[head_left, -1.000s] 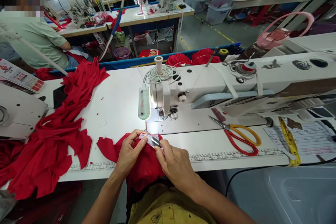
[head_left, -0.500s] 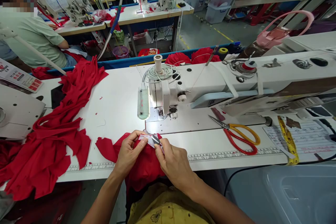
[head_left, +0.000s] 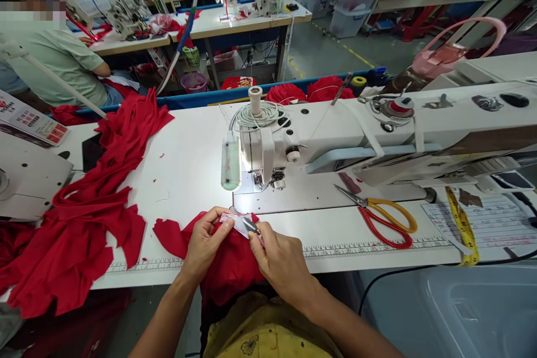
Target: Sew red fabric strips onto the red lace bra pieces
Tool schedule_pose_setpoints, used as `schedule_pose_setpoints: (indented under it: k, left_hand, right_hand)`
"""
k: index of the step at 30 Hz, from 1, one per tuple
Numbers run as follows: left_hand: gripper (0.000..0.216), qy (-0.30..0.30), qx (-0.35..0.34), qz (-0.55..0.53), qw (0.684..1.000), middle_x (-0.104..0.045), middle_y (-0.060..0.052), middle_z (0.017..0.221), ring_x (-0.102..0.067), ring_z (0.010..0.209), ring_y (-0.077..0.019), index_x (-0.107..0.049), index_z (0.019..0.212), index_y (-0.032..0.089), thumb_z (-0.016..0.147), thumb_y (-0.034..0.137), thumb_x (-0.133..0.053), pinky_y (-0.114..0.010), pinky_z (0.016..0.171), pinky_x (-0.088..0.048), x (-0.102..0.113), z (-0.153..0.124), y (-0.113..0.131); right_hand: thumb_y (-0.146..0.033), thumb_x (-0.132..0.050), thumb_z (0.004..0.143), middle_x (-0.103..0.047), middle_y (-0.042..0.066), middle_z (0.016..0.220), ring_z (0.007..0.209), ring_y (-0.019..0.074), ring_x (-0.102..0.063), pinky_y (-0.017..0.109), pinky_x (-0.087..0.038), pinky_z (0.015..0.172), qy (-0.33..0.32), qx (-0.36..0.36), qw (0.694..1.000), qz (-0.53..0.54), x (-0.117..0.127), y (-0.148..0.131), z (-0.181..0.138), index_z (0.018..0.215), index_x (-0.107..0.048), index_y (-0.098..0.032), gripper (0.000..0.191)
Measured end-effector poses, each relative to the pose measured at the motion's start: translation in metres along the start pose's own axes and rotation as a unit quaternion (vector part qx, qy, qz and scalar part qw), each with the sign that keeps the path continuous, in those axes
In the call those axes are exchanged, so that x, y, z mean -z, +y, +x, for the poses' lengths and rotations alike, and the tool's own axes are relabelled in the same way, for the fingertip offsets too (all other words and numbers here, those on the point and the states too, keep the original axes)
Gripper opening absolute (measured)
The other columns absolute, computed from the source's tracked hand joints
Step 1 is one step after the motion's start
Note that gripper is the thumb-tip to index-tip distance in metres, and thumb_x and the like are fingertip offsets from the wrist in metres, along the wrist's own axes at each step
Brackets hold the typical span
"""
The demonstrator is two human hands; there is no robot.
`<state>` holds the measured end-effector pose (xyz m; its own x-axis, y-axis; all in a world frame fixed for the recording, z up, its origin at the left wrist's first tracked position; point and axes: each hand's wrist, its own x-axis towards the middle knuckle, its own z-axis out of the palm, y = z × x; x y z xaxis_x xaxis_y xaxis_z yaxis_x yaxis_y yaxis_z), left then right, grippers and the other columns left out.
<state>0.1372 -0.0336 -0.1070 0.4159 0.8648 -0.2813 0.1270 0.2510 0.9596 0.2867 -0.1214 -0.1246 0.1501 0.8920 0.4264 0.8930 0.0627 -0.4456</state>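
Note:
At the table's front edge, my left hand (head_left: 206, 243) pinches a small white label (head_left: 235, 220) against a red garment piece (head_left: 229, 268) that hangs over the edge into my lap. My right hand (head_left: 282, 264) grips small metal thread snips (head_left: 250, 226), whose tips touch the label. Both hands sit just in front of the white sewing machine (head_left: 335, 134) and its needle area (head_left: 268, 179).
Orange-handled scissors (head_left: 380, 218) and a yellow tape measure (head_left: 461, 226) lie to the right. A heap of red fabric (head_left: 84, 218) covers the table's left side. A person in a green shirt (head_left: 62, 67) sits at the back left. A grey bin (head_left: 453, 307) stands lower right.
My hands and the snips have barely shifted on the label; only the head camera has moved slightly.

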Motion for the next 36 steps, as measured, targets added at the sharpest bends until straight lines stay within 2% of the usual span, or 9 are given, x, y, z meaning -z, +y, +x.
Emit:
schedule_pose_setpoints:
  k: [7, 15, 23, 33, 36]
  left_hand:
    - [0.028, 0.001, -0.002, 0.008, 1.000, -0.066, -0.001, 0.082, -0.059, 0.072, -0.0141, -0.064, 0.092, 0.019, 0.085, 0.045, -0.070, -0.022, 0.066, -0.046, 0.0013, 0.0006, -0.0010]
    - [0.028, -0.007, -0.001, -0.006, 1.000, -0.067, -0.001, 0.081, -0.060, 0.073, -0.0145, -0.064, 0.092, 0.019, 0.085, 0.045, -0.069, -0.022, 0.066, -0.047, 0.0005, -0.0003, 0.0000]
    - [0.028, 0.003, -0.006, 0.013, 1.000, -0.067, -0.001, 0.082, -0.060, 0.074, -0.0153, -0.064, 0.091, 0.019, 0.084, 0.046, -0.070, -0.023, 0.067, -0.047, 0.0006, 0.0005, -0.0003]
    - [0.025, -0.005, -0.002, -0.015, 1.000, -0.067, 0.000, 0.081, -0.059, 0.071, -0.0129, -0.063, 0.091, 0.019, 0.085, 0.043, -0.070, -0.021, 0.066, -0.046, 0.0015, 0.0005, -0.0009]
    - [0.025, -0.006, 0.002, -0.015, 1.000, -0.067, 0.000, 0.081, -0.059, 0.072, -0.0131, -0.064, 0.091, 0.019, 0.085, 0.043, -0.070, -0.021, 0.067, -0.047, 0.0022, 0.0008, -0.0012]
  right_hand:
    - [-0.029, -0.031, 0.107, -0.059, -0.003, 0.053, 0.042, 0.0102, -0.054, 0.026, -0.024, 0.047, -0.004, 0.000, 1.000, -0.006, -0.0024, 0.0007, 0.0005, 0.094, -0.058, -0.015, 0.034]
    - [-0.031, -0.031, 0.107, -0.063, -0.003, 0.057, 0.046, 0.0104, -0.058, 0.024, -0.028, 0.048, -0.017, -0.037, 0.999, 0.036, -0.0022, 0.0015, -0.0010, 0.092, -0.057, -0.017, 0.033]
    - [-0.028, -0.033, 0.106, -0.060, -0.003, 0.055, 0.043, 0.0100, -0.055, 0.025, -0.025, 0.048, -0.013, -0.001, 1.000, 0.011, -0.0013, 0.0002, -0.0006, 0.092, -0.058, -0.016, 0.031]
    - [-0.032, -0.030, 0.107, -0.065, -0.003, 0.060, 0.047, 0.0106, -0.059, 0.023, -0.030, 0.049, -0.004, -0.046, 0.997, 0.057, -0.0026, 0.0016, -0.0022, 0.092, -0.056, -0.017, 0.033]
    - [-0.033, -0.031, 0.107, -0.064, -0.002, 0.059, 0.047, 0.0113, -0.059, 0.025, -0.029, 0.049, -0.010, -0.035, 0.999, 0.037, -0.0008, 0.0030, -0.0028, 0.093, -0.057, -0.017, 0.034]
